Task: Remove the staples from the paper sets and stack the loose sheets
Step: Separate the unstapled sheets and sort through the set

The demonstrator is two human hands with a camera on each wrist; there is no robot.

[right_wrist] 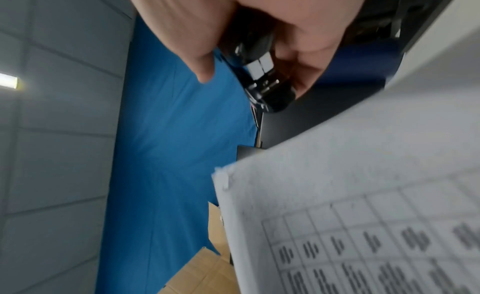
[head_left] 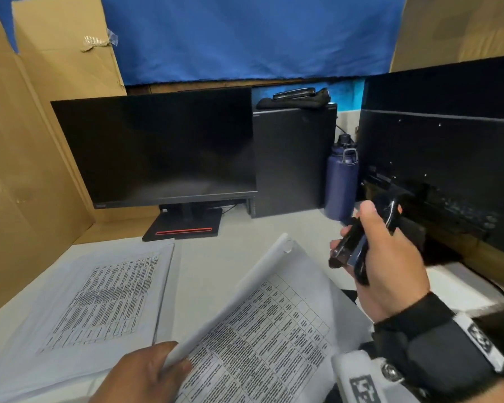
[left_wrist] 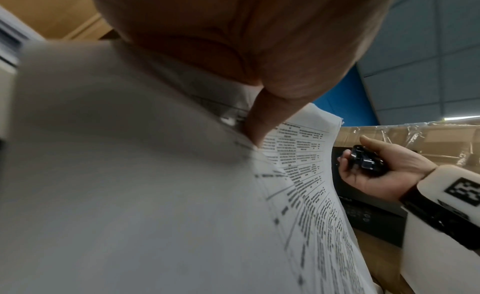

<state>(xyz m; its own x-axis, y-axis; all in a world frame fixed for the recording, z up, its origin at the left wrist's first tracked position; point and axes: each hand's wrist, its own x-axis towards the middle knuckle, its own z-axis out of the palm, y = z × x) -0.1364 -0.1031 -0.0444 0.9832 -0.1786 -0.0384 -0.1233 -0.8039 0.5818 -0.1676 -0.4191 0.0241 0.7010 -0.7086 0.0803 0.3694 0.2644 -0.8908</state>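
Observation:
My left hand [head_left: 146, 370] pinches the near edge of a printed paper set [head_left: 262, 330] and lifts it off the white desk [head_left: 213, 266], with its far corner [head_left: 287, 242] raised. In the left wrist view my thumb [left_wrist: 262, 117] presses on the printed sheets [left_wrist: 298, 175]. My right hand [head_left: 384, 257] grips a black staple remover [head_left: 351, 245] above the desk, to the right of that raised corner and apart from it. The tool's metal jaws [right_wrist: 262, 80] show between my fingers in the right wrist view. A stack of loose printed sheets [head_left: 99, 298] lies flat at the left.
A dark monitor [head_left: 157, 152] on a stand stands behind the papers. A black computer case [head_left: 294, 161] and a blue bottle [head_left: 341, 181] are at the back right. Another black unit [head_left: 448, 158] fills the right side. Cardboard [head_left: 26, 141] walls the left.

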